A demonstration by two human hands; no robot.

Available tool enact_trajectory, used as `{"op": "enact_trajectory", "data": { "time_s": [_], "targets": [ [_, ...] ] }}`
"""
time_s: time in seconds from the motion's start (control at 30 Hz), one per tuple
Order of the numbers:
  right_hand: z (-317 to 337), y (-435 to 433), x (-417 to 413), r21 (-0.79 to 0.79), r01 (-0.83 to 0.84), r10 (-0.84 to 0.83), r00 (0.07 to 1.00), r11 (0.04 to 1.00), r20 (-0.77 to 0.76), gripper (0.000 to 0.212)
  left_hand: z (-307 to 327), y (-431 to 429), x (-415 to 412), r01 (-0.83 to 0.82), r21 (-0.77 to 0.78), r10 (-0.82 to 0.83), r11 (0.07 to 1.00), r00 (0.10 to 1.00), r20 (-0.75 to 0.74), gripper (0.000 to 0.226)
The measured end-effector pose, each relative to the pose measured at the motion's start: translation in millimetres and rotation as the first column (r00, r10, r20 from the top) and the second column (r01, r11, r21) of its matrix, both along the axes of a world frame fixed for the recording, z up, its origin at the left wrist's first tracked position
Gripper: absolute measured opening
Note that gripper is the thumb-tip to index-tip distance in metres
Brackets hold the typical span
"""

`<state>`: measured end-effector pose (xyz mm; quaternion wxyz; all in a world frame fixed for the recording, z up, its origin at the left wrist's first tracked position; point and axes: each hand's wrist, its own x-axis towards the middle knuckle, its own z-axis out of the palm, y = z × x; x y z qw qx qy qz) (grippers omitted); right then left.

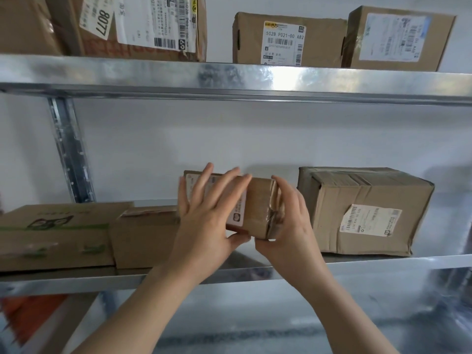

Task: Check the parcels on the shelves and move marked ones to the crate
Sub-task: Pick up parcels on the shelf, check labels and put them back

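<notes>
At the shelf (357, 264), left hand (204, 221) — splayed — and right hand (288, 221) hold parcel (258, 205).

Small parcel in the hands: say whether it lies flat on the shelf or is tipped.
Tipped: the small parcel slants, label facing out, held between left hand and right hand.

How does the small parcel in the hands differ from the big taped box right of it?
The small parcel is far smaller than the big taped box. The small parcel is held tilted between left hand and right hand; the big taped box sits untouched on the shelf. The left hand covers most of the small parcel's label; the big taped box's label shows fully. Both are brown cardboard.
</notes>
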<state>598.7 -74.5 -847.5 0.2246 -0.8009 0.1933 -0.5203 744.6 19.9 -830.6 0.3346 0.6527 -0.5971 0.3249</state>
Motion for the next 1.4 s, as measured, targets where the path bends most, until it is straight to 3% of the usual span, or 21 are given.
{"op": "enact_trajectory", "data": {
  "time_s": [0.13, 0.3, 0.47, 0.53, 0.63, 0.83, 0.9, 0.97, 1.07, 1.13, 1.4],
  "targets": [
    [3.9, -15.0, -10.2, 0.148, -0.122, 0.115, 0.992, 0.981, 0.054, 0.1, -6.0, 15.7, 29.5, -0.078, 0.012, 0.078, 0.997, 0.963, -0.257, 0.134],
    [6.7, -27.6, -22.2, 0.318, -0.295, 0.27, 0.955, 0.901, 0.121, 0.107, -6.2, 32.5, 55.2, 0.013, 0.057, 0.019, 0.998, 0.847, -0.531, 0.129],
    [5.9, -28.0, -27.5, 0.385, -0.339, 0.321, 0.941, 0.859, 0.111, 0.109, 0.8, 32.4, 53.2, 0.112, 0.068, -0.056, 0.991, 0.832, -0.551, 0.112],
    [2.6, -30.4, -26.3, 0.41, -0.337, 0.315, 0.941, 0.848, 0.122, 0.11, 0.1, 32.0, 50.6, 0.127, 0.056, -0.079, 0.99, 0.848, -0.524, 0.101],
    [-1.6, -34.4, -23.2, 0.421, -0.278, 0.249, 0.961, 0.864, 0.122, 0.112, -4.9, 30.3, 49.9, 0.191, 0.031, -0.138, 0.981, 0.803, -0.579, 0.091],
    [-5.2, -50.0, -11.2, 0.391, -0.081, 0.112, 0.992, 0.917, -0.057, 0.123, -18.1, 23.8, 43.8, 0.306, -0.149, -0.3, 0.94, 0.536, -0.789, 0.065],
    [-6.0, -50.8, -11.1, 0.46, -0.118, 0.176, 0.98, 0.88, -0.087, 0.126, -18.5, 19.5, 38.4, 0.321, -0.192, -0.331, 0.928, 0.47, -0.818, 0.05],
    [-4.6, -45.7, -12.2, 0.559, -0.246, 0.296, 0.955, 0.792, 0.001, 0.124, -20.9, 12.8, 34.6, 0.319, -0.215, -0.337, 0.923, 0.401, -0.852, 0.039],
    [-4.5, -42.0, -9.8, 0.646, -0.322, 0.275, 0.945, 0.692, 0.176, 0.092, -28.5, 0.7, 33.3, 0.306, -0.22, -0.322, 0.926, 0.339, -0.884, 0.039],
    [-9.6, -44.3, -6.0, 0.682, -0.307, 0.244, 0.951, 0.664, 0.19, 0.083, -33.6, -6.1, 33.9, 0.31, -0.207, -0.307, 0.928, 0.321, -0.896, 0.038],
    [-24.7, -58.5, 1.2, 0.737, -0.245, 0.204, 0.968, 0.63, 0.147, 0.087, -49.5, -20.4, 40.4, 0.299, -0.154, -0.24, 0.942, 0.278, -0.93, 0.056]
  ]
}}
